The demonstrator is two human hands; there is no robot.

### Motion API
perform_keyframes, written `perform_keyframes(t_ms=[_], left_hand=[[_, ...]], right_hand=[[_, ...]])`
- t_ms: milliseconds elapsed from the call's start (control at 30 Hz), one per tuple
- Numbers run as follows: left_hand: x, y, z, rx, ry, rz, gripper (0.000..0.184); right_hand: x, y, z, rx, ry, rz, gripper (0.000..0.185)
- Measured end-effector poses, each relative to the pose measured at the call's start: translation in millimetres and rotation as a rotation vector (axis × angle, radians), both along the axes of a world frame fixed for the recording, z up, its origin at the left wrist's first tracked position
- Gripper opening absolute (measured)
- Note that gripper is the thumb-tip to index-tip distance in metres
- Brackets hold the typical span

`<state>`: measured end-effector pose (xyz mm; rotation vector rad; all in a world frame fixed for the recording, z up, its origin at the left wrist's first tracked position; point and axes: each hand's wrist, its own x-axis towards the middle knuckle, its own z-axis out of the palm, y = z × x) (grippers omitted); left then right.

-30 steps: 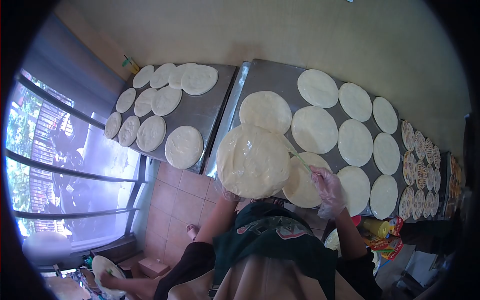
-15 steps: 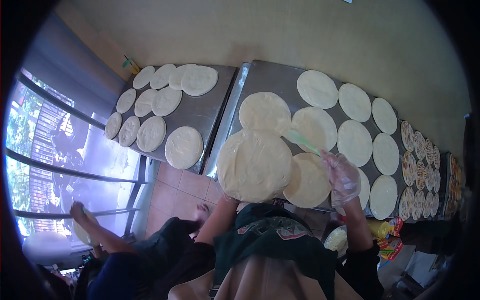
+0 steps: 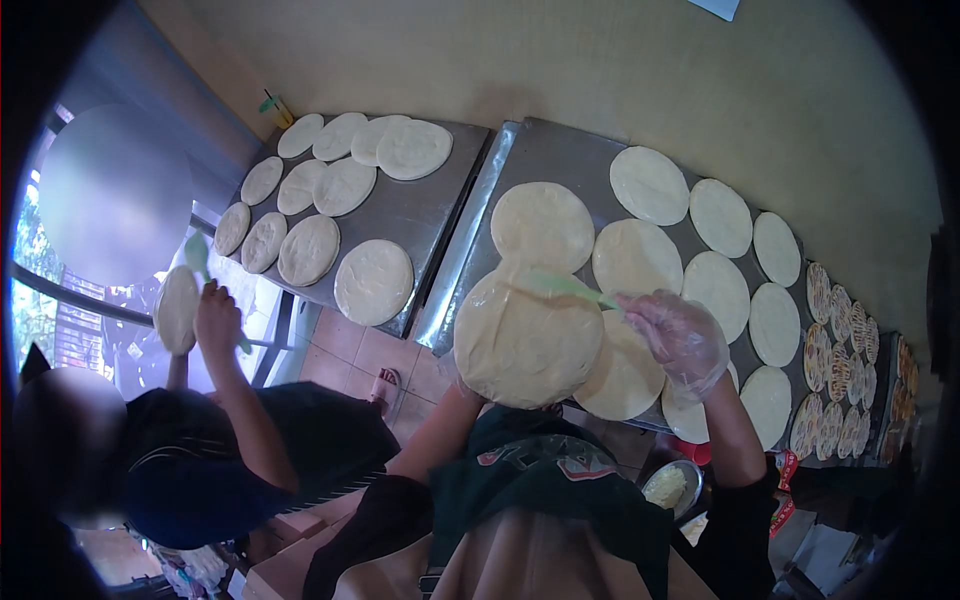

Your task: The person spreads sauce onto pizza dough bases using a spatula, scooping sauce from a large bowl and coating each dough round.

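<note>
A large round of pale dough (image 3: 528, 345), its top smeared with a glossy cream-coloured layer, is held up in front of me. My left hand (image 3: 462, 380) supports it from below, with the fingers hidden underneath. In a clear plastic glove, my right hand (image 3: 680, 340) is closed round the handle of a pale green spatula (image 3: 560, 284). The blade lies over the upper part of the held round. Behind it, another dough round (image 3: 543, 222) rests on the metal tabletop (image 3: 575, 145).
More dough rounds (image 3: 715, 295) cover the right tabletop, with striped, topped rounds (image 3: 820, 360) farther right. Several rounds lie on the left table (image 3: 440, 215). A co-worker (image 3: 220, 430) at left holds dough and a green spatula. A bowl (image 3: 690, 487) of pale spread stands below right.
My right hand has brought the spatula left, from the round's right edge onto its upper part. The co-worker has come farther into view, raising a dough round and spatula. The view has shifted slightly.
</note>
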<state>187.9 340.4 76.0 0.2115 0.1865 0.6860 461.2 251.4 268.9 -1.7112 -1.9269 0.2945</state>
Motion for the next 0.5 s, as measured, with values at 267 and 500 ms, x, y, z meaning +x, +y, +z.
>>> perform_keyframes(t_ms=[267, 500], left_hand=[[11, -2, 11, 0.126, 0.006, -0.006, 0.066], [15, -4, 20, 0.024, -0.015, -0.049, 0.070]], right_hand=[[7, 31, 32, -0.129, -0.174, 0.035, 0.022], [11, 61, 45, -0.141, -0.596, 0.097, 0.022]])
